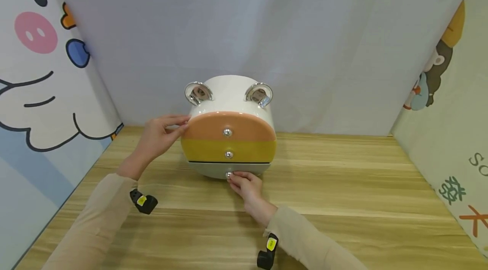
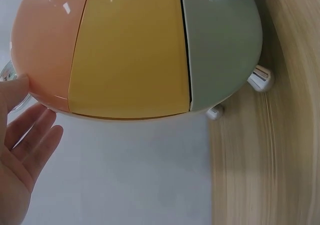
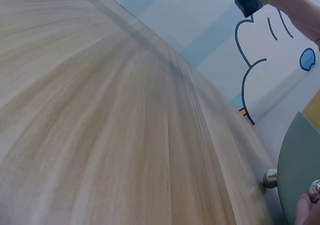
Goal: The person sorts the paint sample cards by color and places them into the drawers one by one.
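Observation:
A small rounded drawer cabinet (image 1: 230,96) with a white shell and two chrome ears stands near the back of the table. Its front has an orange drawer (image 1: 206,128), a yellow drawer (image 1: 207,151) and a grey-green bottom drawer (image 1: 207,170), each with a chrome knob. A dark gap runs along the top of the bottom drawer. At the cabinet's upper left edge, my left hand (image 1: 157,136) touches it with fairly straight fingers, the thumb at the orange front. My right hand (image 1: 249,189) pinches the bottom drawer's knob (image 1: 228,175) between thumb and fingers.
The wood-grain table (image 1: 343,185) extends to both sides of the cabinet. Behind it hangs a pale grey backdrop (image 1: 324,49). Cartoon-printed panels (image 1: 34,92) rise at the left and right. Short metal legs (image 2: 261,78) hold the cabinet off the tabletop.

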Available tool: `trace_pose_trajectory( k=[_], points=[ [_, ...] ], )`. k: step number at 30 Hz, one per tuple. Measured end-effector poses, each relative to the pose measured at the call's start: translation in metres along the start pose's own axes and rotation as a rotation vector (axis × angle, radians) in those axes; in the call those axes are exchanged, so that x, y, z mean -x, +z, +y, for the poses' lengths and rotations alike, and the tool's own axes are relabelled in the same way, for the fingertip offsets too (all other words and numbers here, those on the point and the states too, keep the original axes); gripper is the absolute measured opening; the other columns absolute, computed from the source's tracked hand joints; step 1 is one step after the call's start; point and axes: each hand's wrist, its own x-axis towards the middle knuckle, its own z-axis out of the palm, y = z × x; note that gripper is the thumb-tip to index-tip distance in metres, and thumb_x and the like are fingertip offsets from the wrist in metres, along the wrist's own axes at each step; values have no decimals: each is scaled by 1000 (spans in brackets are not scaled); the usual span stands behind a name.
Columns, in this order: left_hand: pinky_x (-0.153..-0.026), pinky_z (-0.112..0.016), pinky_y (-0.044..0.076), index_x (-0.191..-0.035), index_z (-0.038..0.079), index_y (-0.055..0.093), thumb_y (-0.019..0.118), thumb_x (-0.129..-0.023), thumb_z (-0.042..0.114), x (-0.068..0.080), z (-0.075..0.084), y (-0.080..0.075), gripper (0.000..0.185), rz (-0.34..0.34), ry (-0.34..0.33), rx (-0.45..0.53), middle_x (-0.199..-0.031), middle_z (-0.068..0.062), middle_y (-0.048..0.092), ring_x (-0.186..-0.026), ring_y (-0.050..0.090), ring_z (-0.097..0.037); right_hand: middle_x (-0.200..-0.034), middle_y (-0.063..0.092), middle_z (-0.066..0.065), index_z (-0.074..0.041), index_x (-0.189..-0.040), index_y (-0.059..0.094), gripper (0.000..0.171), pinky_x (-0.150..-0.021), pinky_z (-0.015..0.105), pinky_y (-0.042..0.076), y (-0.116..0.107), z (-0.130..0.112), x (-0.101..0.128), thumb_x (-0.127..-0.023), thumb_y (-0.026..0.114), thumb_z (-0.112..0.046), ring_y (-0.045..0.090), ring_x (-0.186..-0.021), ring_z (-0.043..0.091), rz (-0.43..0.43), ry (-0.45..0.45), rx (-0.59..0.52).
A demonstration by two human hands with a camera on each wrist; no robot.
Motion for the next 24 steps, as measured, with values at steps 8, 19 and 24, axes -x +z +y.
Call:
trace_pose_trajectory(
  k=[8,19,24],
  points=[
    [-67,-38,56,-105,-3,67,63,-85,7,1,1,0,23,1,-1,-4,-106,-19,64,-93,62,-33,-75,63,3,10,-95,58,14,-78,30,54,0,-2,-2,-83,60,6,63,-72,13,-12,44,-5],
    [-67,-39,56,-106,-3,67,63,-85,8,1,1,0,23,-5,-2,-14,-107,-20,63,-94,61,-33,-75,63,3,10,-96,57,13,-82,33,53,0,-1,-3,-83,59,7,63,-72,13,-26,55,-20],
    [-67,-40,56,-106,-2,67,63,-86,9,1,0,0,24,-7,-7,-19,-107,-19,63,-95,61,-33,-74,63,3,9,-94,57,11,-83,34,53,1,-1,-4,-83,59,7,63,-71,13,-16,54,-20]
  ],
)
